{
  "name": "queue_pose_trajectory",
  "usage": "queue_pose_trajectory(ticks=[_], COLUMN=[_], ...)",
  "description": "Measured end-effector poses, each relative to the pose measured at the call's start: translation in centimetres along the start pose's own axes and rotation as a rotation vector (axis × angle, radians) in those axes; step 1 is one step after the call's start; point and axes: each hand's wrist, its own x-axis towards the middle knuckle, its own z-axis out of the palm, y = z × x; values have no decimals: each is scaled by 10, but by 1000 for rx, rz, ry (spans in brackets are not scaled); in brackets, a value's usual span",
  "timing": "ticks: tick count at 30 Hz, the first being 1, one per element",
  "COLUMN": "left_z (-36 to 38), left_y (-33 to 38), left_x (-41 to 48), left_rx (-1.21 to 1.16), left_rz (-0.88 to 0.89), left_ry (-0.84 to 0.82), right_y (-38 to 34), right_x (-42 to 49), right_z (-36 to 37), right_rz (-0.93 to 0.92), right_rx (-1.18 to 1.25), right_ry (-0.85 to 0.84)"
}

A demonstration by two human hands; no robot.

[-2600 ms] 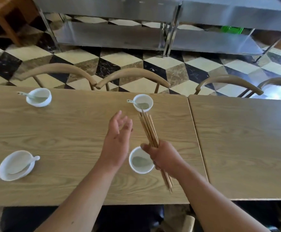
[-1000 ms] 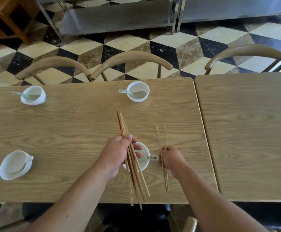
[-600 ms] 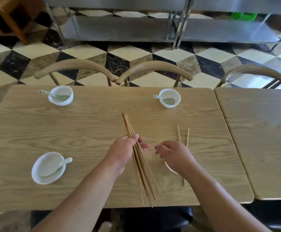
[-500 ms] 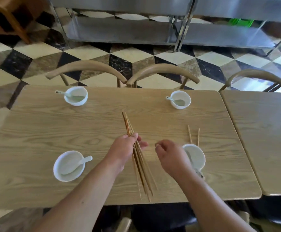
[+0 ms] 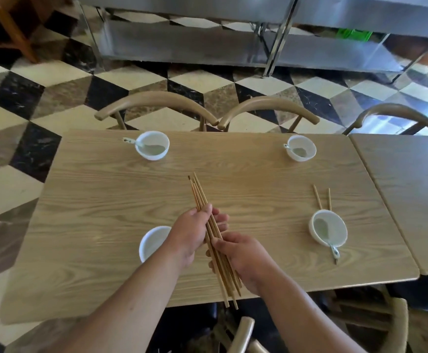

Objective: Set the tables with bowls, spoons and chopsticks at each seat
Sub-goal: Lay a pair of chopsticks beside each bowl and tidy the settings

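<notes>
Wooden table (image 5: 106, 212) below: left hand (image 5: 192, 233) grips the chopstick bundle (image 5: 200, 197), and the right hand (image 5: 243, 253) seems to pinch a few sticks just behind it. Pulling a pair askew could loosen the rest and spill them off the near edge. One bowl (image 5: 151, 242) waits just left of the left hand.

Checkered marble floor (image 5: 141, 77), curved-back wooden chairs (image 5: 157, 101), steel shelving (image 5: 182, 44) behind.
</notes>
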Motion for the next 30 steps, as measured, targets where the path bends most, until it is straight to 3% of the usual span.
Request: queue_pose_trajectory(ticks=[6, 10, 17, 21, 26, 30], left_z=[-27, -32, -34, -34, -36, -44], left_y=[-4, -10, -17, -17, -16, -15], left_x=[-11, -18, -20, -24, -38, -45], left_rx=[160, 182, 242, 261, 240, 175], left_rz=[-12, -32, -13, 1, -5, -6], left_ry=[-20, 0, 153, 238, 270, 282], right_y=[9, 17, 18, 31, 53, 61], right_x=[11, 12, 12, 30, 61, 86], right_z=[26, 29, 27, 17, 20, 33], right_rz=[29, 25, 40, 131, 313, 252], right_rx=[145, 115, 139, 167, 40, -113], right_ry=[-83, -88, -122, 18, -9, -34])
